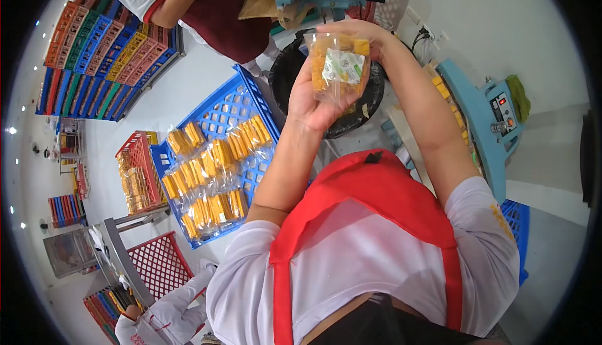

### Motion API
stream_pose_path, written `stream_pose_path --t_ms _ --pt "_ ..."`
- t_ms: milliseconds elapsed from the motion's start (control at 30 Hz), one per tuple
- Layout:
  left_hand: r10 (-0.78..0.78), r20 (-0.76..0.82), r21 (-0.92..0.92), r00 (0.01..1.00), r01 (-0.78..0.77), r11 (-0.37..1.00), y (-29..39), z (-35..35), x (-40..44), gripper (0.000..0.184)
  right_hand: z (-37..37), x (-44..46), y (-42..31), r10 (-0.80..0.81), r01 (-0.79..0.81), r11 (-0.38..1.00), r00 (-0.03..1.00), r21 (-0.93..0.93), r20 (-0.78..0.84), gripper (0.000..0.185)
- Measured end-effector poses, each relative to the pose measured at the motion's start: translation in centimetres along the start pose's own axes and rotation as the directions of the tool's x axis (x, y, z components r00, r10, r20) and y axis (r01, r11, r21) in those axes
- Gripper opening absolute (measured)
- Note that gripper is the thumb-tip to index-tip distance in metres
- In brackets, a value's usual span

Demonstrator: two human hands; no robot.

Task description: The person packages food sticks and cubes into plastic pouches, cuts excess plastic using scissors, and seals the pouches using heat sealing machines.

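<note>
Evidently, the clear, crinkly plastic packet (340, 68) of yellow pieces, with its flat white-and-green label, is gripped by the partly curled left hand (308, 101) above a round bin lined with glossy black plastic (285, 72). Its upper right side is met by the bent right hand (364, 33), whose hidden fingers leave its closure unclear.

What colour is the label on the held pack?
Label on pack: white with some green. Head view, the only one.

Stacked colourful crates (103, 47) stand at upper left, a person in white (164, 315) at lower left.
</note>
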State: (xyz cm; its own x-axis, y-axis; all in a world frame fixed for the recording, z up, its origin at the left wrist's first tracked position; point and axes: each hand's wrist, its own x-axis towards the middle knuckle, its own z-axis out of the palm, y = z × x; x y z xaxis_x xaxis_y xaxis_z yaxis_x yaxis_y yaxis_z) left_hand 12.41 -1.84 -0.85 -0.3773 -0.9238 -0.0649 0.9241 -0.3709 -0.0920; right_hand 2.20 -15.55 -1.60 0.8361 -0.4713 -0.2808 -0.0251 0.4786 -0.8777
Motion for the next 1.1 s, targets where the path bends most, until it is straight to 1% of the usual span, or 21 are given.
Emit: stream_pose_path --t_ms 67,267,367,433,467,533,567,600,633,667,700,733,767,800,833,900,933,967,1033,1067,1100 --pt "-0.003 0.003 0.000 1.000 0.003 1.000 -0.2 0.2 0.0 0.049 -0.1 -0.1 0.4 -0.007 0.007 1.000 0.999 -0.008 0.038 0.031" --pt "-0.024 0.004 0.034 1.000 0.023 0.999 -0.1 -0.7 0.4 0.048 -0.3 -0.4 1.2 -0.031 0.031 0.999 1.000 0.028 -0.004 0.036" --pt "-0.030 -0.014 0.089 0.999 0.031 0.996 -0.2 -0.6 0.2 0.047 -0.3 -0.6 0.8 -0.023 0.022 0.997 1.000 0.078 0.007 0.025" --pt "-0.032 -0.005 0.096 0.999 0.032 0.995 0.1 -0.8 0.3 0.047 -0.9 -0.2 0.9 0.002 0.001 0.998 0.999 -0.059 0.040 0.032" --pt "-0.050 0.012 0.102 0.999 0.048 0.994 0.3 -1.1 0.3 0.046 -1.5 -0.1 0.6 -0.002 0.011 0.997 0.992 -0.078 0.124 0.031" --pt "-0.002 0.044 0.140 0.999 -0.005 0.990 1.4 -3.4 0.0 0.044 0.5 -1.3 0.0 -0.328 0.337 0.924 0.941 -0.182 0.080 0.034" --pt "0.050 0.034 0.109 0.998 -0.053 0.993 2.6 -5.1 -0.1 0.044 0.9 -2.0 -0.9 -0.257 0.292 0.924 0.952 -0.247 0.164 0.039" --pt "-0.091 0.082 0.139 0.992 0.079 0.987 3.8 -6.9 -0.7 0.043 0.9 -2.0 -0.4 -0.357 0.378 0.897 0.925 -0.228 0.131 0.036" --pt "-0.226 0.129 0.178 0.966 0.202 0.963 4.5 -8.5 -2.0 0.043 1.2 -2.3 -0.6 -0.314 0.335 0.934 0.936 -0.128 0.159 0.040" --pt "-0.260 0.212 0.129 0.942 0.236 0.963 4.7 -9.7 -3.4 0.050 1.5 -2.4 -0.5 -0.274 0.285 0.958 0.943 -0.032 0.188 0.044" --pt "-0.200 0.210 0.098 0.957 0.183 0.978 4.9 -11.2 -4.3 0.050 1.5 -1.9 0.4 -0.235 0.243 0.968 0.966 -0.069 0.103 0.043" --pt "-0.236 0.157 0.204 0.959 0.202 0.958 5.0 -12.9 -4.9 0.054 1.4 -1.3 1.3 -0.199 0.199 0.974 0.980 -0.109 0.015 0.042" --pt "-0.267 0.095 0.302 0.959 0.228 0.926 4.9 -14.4 -5.6 0.059 0.8 -1.1 2.5 -0.152 0.157 0.981 0.987 -0.110 0.053 0.042" --pt "-0.257 0.012 0.323 0.966 0.240 0.915 4.6 -15.3 -6.7 0.068 0.2 -1.0 3.7 -0.027 0.050 0.972 0.994 -0.230 0.102 0.044" --pt "-0.213 0.012 0.301 0.977 0.200 0.932 4.6 -16.6 -7.6 0.068 0.5 -0.6 4.5 0.094 -0.039 0.935 0.986 -0.353 0.138 0.046" --pt "-0.247 -0.026 0.298 0.969 0.243 0.923 4.2 -19.6 -9.2 0.072 1.8 0.3 5.9 0.163 -0.093 0.929 0.971 -0.357 0.172 0.047" --pt "-0.161 -0.013 0.385 0.987 0.154 0.910 4.1 -20.2 -10.3 0.065 2.6 0.5 6.4 0.196 -0.124 0.927 0.965 -0.355 0.173 0.048" --pt "-0.138 -0.015 0.368 0.990 0.134 0.920 4.1 -21.2 -11.3 0.065 3.7 0.9 7.0 0.221 -0.142 0.922 0.957 -0.359 0.188 0.048" --pt "0.080 -0.049 0.061 0.996 -0.077 0.995 4.3 -23.2 -13.9 0.065 7.3 1.6 8.3 0.214 -0.142 0.931 0.959 -0.337 0.187 0.047" --pt "0.160 -0.205 0.017 0.966 -0.160 0.987 4.6 -23.9 -16.2 0.072 8.7 2.0 9.2 0.245 -0.179 0.938 0.948 -0.297 0.204 0.042" --pt "0.257 -0.238 0.037 0.937 -0.255 0.966 4.8 -25.8 -18.5 0.071 9.9 2.5 10.3 0.247 -0.162 0.929 0.942 -0.334 0.229 0.037"
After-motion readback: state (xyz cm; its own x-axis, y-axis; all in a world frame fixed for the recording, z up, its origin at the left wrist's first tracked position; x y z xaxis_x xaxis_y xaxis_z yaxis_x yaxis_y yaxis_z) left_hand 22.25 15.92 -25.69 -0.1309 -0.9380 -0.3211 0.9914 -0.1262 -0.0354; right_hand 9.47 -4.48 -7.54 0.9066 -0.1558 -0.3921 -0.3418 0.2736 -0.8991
